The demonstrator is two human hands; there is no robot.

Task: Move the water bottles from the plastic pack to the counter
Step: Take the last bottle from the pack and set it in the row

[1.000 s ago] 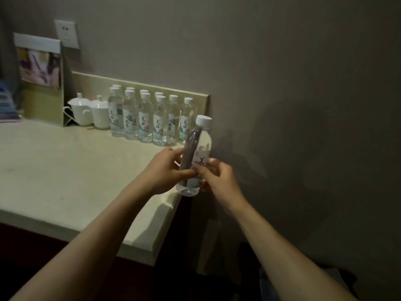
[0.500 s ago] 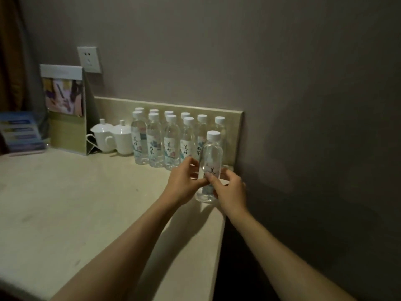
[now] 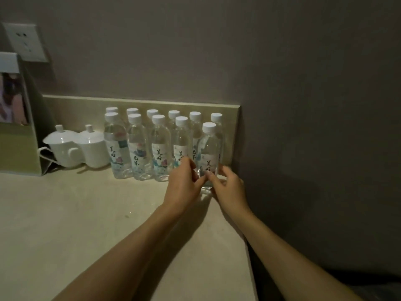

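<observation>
The front and left of the counter (image 3: 71, 216) are lying open, giving room for a reach; the back right corner is crowding up, with two rows of water bottles (image 3: 138, 148) standing upright along the backsplash (image 3: 82, 105) (caps nearly touching), the wall (image 3: 314, 127) closing the right side. Two lidded white cups (image 3: 80, 148) and a display stand (image 3: 17, 127) are blocking the back left.

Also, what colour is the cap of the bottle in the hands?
White, seen clearly in the head view: the cap tops the held bottle.
</observation>
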